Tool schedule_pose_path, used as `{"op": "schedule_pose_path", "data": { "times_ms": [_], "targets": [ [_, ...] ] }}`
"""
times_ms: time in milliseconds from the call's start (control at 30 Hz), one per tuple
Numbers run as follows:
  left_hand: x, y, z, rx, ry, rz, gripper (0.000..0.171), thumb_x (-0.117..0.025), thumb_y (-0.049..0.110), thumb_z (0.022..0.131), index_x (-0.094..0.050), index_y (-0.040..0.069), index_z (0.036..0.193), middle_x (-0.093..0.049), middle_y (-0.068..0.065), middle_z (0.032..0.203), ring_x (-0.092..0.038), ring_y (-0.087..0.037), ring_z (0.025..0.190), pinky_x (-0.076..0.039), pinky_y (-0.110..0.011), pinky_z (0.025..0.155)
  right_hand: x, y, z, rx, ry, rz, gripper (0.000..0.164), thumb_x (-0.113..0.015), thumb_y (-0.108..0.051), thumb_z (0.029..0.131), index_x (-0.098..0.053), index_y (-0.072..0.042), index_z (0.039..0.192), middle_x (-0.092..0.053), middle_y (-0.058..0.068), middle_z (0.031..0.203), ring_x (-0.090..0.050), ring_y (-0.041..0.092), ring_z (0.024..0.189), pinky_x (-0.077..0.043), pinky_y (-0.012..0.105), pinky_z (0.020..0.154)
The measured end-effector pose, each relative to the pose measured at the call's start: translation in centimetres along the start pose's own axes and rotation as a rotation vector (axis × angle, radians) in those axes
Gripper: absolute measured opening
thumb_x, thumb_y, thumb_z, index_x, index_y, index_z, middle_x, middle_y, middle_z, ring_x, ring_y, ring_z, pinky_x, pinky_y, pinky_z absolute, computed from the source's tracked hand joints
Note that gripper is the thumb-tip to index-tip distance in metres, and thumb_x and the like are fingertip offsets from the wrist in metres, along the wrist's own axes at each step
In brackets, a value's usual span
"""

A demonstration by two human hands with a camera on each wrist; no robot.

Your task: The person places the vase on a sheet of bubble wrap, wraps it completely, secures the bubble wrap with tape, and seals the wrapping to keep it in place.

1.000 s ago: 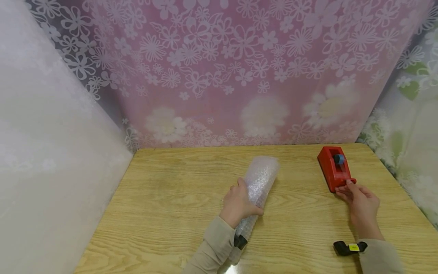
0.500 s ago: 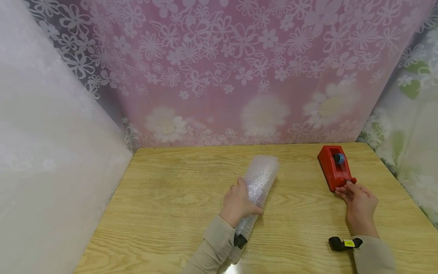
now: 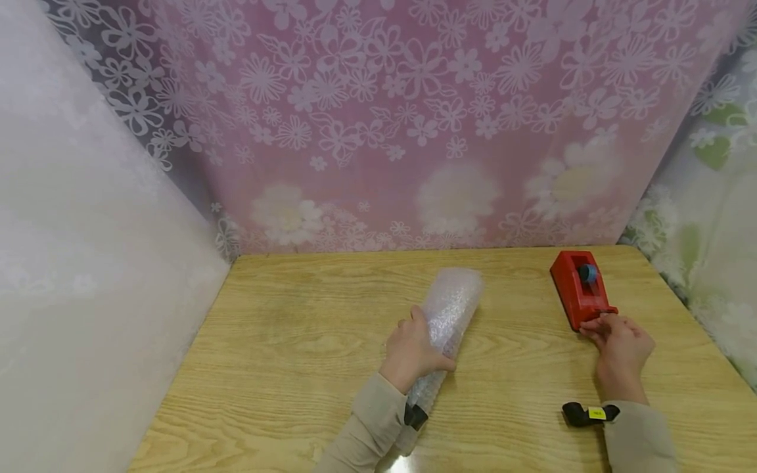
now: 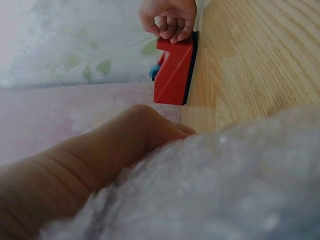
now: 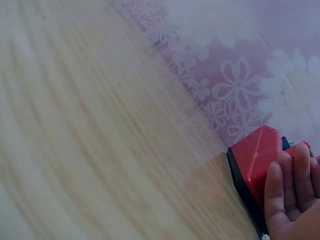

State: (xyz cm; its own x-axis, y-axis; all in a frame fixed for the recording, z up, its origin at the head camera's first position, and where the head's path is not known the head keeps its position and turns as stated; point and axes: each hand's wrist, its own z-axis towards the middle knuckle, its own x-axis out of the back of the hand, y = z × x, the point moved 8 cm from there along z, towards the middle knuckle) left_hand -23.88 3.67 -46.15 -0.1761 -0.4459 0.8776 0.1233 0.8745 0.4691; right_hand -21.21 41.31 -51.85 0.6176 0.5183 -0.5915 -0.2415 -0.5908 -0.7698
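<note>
A long bundle in clear bubble wrap (image 3: 452, 309) lies slanted on the table, its contents hidden. My left hand (image 3: 411, 348) grips it around the middle, thumb along its right side and fingers over its left. At the right back stands a red tape dispenser (image 3: 573, 282) with a small blue-cored roll of clear tape (image 3: 587, 273). My right hand (image 3: 623, 348) is at its front end, thumb and fingers pinching the tape at the cutter. Seen from the left wrist, its fingers (image 4: 172, 27) curl at the dispenser's tip; in the right wrist view they overlap the dispenser's side (image 5: 255, 155).
The wood-grain table (image 3: 284, 341) ends at a pink floral curtain (image 3: 367, 164) behind. Pale cloth (image 3: 89, 230) closes off the left side, and a flowered one (image 3: 721, 263) the right. A black wrist strap piece (image 3: 576, 414) juts from the right sleeve.
My right forearm has shifted slightly left and up, while its fingers stay at the dispenser's front. The left hand and the bubble-wrapped bundle keep their places.
</note>
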Motion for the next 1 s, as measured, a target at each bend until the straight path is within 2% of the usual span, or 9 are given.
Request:
{"op": "schedule_pose_path", "data": {
  "times_ms": [133,367,500,633,700,800,900,1000],
  "targets": [
    [0.2,0.0,0.1,-0.003,0.007,-0.009,0.093,-0.093,0.05,0.056,-0.045,0.004,0.122,-0.057,-0.012,0.091,-0.058,-0.025,0.076,-0.051,-0.038,0.061,-0.1,0.0,0.3,0.011,0.027,-0.008,0.015,-0.065,0.005,0.09,-0.064,0.006,0.075,-0.064,0.015,0.063,-0.064,0.026,0.048,-0.057,0.034,0.053],
    [0.0,-0.1,-0.1,-0.001,0.001,-0.013,0.096,-0.093,0.05,0.055,-0.045,0.003,0.124,-0.058,-0.011,0.093,-0.059,-0.026,0.079,-0.052,-0.039,0.065,0.9,0.5,0.6,0.006,0.082,-0.077,0.025,-0.054,0.011,0.089,-0.054,0.004,0.066,-0.062,0.014,0.062,-0.066,0.026,0.048,-0.056,0.036,0.052],
    [0.0,0.0,-0.1,0.004,-0.008,-0.013,0.095,-0.093,0.049,0.056,-0.045,0.004,0.124,-0.057,-0.011,0.094,-0.059,-0.026,0.08,-0.052,-0.039,0.065,1.1,0.7,0.5,-0.014,0.098,-0.019,0.024,-0.056,0.012,0.088,-0.055,0.005,0.066,-0.063,0.015,0.062,-0.064,0.028,0.045,-0.056,0.038,0.05],
    [0.0,0.1,-0.1,0.006,-0.014,-0.013,0.094,-0.093,0.049,0.056,-0.045,0.004,0.124,-0.057,-0.011,0.094,-0.059,-0.026,0.08,-0.052,-0.039,0.065,0.7,0.6,-0.5,-0.076,0.068,0.051,0.02,-0.06,0.01,0.089,-0.063,0.006,0.07,-0.064,0.017,0.059,-0.063,0.029,0.045,-0.056,0.04,0.049],
    [0.0,0.1,-0.1,0.005,-0.019,-0.009,0.095,-0.093,0.049,0.057,-0.045,0.004,0.125,-0.058,-0.012,0.094,-0.059,-0.026,0.08,-0.052,-0.039,0.065,-0.2,0.5,-1.5,-0.121,-0.007,0.055,0.019,-0.061,0.007,0.092,-0.068,0.005,0.074,-0.066,0.017,0.061,-0.064,0.029,0.049,-0.057,0.039,0.052],
    [-0.1,0.0,-0.1,0.004,-0.016,0.0,0.095,-0.093,0.049,0.056,-0.045,0.004,0.125,-0.058,-0.012,0.095,-0.059,-0.026,0.081,-0.052,-0.039,0.065,-2.6,0.4,-3.4,-0.163,-0.203,-0.02,0.017,-0.061,-0.003,0.097,-0.072,0.002,0.085,-0.069,0.014,0.069,-0.067,0.026,0.059,-0.059,0.036,0.06],
    [0.0,0.0,0.0,0.003,-0.007,0.007,0.095,-0.093,0.05,0.056,-0.045,0.004,0.123,-0.057,-0.011,0.093,-0.059,-0.026,0.079,-0.052,-0.038,0.064,-5.7,0.4,-5.5,-0.153,-0.408,-0.114,0.019,-0.058,-0.007,0.1,-0.074,0.0,0.092,-0.066,0.01,0.07,-0.065,0.022,0.063,-0.058,0.031,0.065],
    [0.0,0.0,0.0,-0.002,-0.002,0.0,0.094,-0.093,0.05,0.055,-0.045,0.004,0.122,-0.057,-0.011,0.091,-0.058,-0.025,0.077,-0.051,-0.038,0.062,-8.7,0.7,-7.6,-0.114,-0.564,-0.208,0.021,-0.054,-0.007,0.101,-0.073,-0.002,0.093,-0.058,0.007,0.065,-0.059,0.019,0.06,-0.056,0.027,0.062]
  ]
}}
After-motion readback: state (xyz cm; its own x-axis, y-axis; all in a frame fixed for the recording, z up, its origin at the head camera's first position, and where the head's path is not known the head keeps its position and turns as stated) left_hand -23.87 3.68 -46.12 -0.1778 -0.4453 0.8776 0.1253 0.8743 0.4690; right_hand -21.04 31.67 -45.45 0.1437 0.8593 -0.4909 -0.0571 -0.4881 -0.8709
